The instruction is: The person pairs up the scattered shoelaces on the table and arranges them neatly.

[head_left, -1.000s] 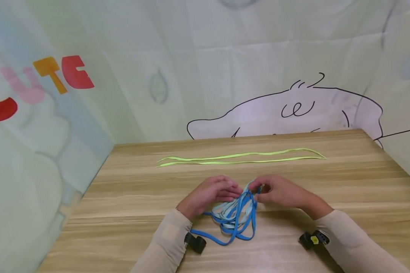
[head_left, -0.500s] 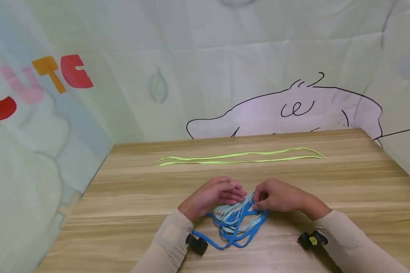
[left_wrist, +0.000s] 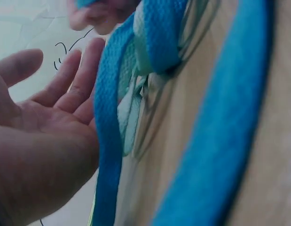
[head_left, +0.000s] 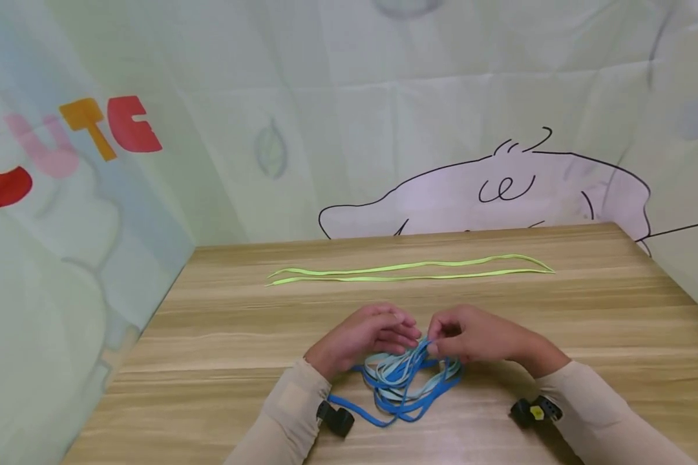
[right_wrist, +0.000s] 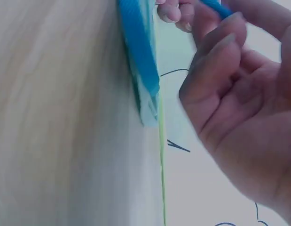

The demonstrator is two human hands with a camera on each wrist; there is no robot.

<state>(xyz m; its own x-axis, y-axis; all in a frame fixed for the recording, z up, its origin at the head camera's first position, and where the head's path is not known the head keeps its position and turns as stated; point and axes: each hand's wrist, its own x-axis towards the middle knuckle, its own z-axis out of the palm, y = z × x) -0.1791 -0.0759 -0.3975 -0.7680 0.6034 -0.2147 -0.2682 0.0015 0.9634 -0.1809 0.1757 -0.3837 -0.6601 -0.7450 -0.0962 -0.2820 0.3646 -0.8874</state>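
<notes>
A tangle of flat shoelaces lies on the table: a blue lace (head_left: 421, 408) looped over and through a pale mint lace (head_left: 378, 369). My right hand (head_left: 477, 332) pinches a strand of the blue lace between thumb and fingers at the tangle's far side, as the right wrist view shows at the fingertips (right_wrist: 232, 28). Across from it, my left hand (head_left: 378, 332) is held with relaxed fingers at the tangle's upper left. In the left wrist view its palm (left_wrist: 46, 117) faces the laces with the fingers extended, holding nothing.
Farther back on the wooden table (head_left: 221, 323), a yellow-green shoelace (head_left: 407, 265) lies stretched out in a long narrow double line. Behind the table's far edge hangs a printed cloth backdrop (head_left: 232, 129). One blue end trails toward my left wrist.
The blue loops have dropped and spread out to the right over the pale ones. My right hand has come slightly nearer to me, while my left has shifted a little right.
</notes>
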